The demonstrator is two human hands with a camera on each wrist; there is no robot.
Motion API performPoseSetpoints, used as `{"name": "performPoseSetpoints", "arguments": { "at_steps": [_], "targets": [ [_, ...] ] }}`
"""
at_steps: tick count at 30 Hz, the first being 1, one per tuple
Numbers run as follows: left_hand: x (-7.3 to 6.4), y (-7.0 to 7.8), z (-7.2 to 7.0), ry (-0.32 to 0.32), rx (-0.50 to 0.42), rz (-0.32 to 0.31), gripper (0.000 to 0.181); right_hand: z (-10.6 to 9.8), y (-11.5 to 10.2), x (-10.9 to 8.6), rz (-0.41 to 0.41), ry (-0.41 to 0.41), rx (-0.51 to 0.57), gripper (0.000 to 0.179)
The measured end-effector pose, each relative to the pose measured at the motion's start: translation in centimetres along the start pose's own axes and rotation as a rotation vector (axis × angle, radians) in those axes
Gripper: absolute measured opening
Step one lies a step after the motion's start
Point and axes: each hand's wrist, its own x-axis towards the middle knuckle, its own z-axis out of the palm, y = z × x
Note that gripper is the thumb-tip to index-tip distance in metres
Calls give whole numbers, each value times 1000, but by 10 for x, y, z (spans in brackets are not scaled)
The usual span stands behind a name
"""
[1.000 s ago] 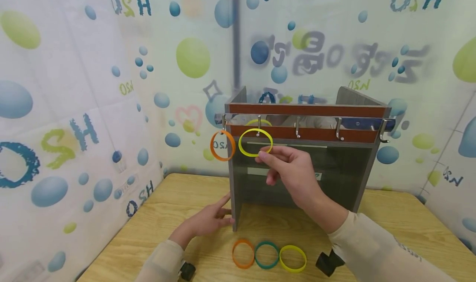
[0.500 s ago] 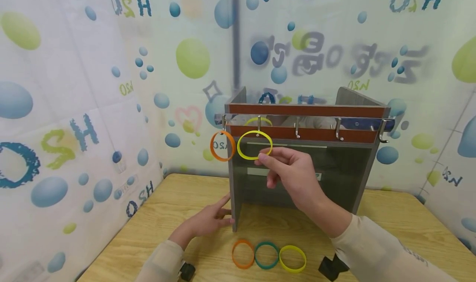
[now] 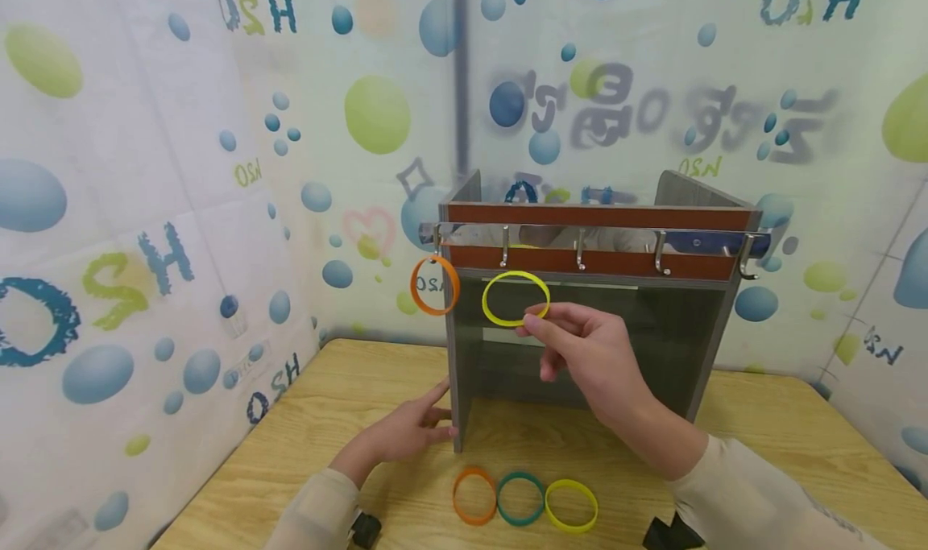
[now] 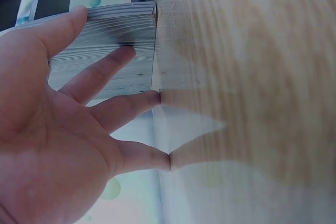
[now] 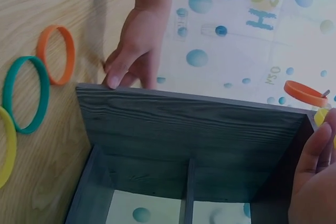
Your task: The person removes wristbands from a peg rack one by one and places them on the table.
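In the head view my right hand point(image 3: 598, 357) pinches a yellow silicone wristband point(image 3: 487, 312) between thumb and fingers, below the second hook point(image 3: 505, 246) from the left. An orange wristband point(image 3: 414, 286) hangs on the leftmost hook of the metal hook rail point(image 3: 619, 238). My left hand point(image 3: 406, 431) rests with spread fingers against the left side panel of the grey wooden rack point(image 3: 464, 357); the left wrist view shows its fingertips point(image 4: 125, 52) at that panel and the tabletop. An orange band point(image 3: 455, 498), a teal band point(image 3: 499, 498) and another yellow band point(image 3: 548, 506) lie on the table in front.
The rack stands on a wood-grain table point(image 3: 348, 373), its rail running across a red-brown top board point(image 3: 602, 214). Several hooks stick out toward me. A patterned curtain point(image 3: 290, 171) hangs behind and to the left.
My right hand has moved right and slightly down with the yellow wristband, away from the second hook. The left hand, the hanging orange band and the bands on the table stay put.
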Motion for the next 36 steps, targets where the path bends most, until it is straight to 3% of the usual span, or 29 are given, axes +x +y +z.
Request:
{"name": "performPoseSetpoints", "arguments": {
  "at_steps": [20, 36],
  "targets": [
    [1, -2, 0, -1, 1, 10, 89, -31, 27, -20, 159, 40, -133, 40],
    [0, -1, -1, -6, -3, 13, 89, -57, 58, -37, 259, 56, -159, 42]
  ]
}}
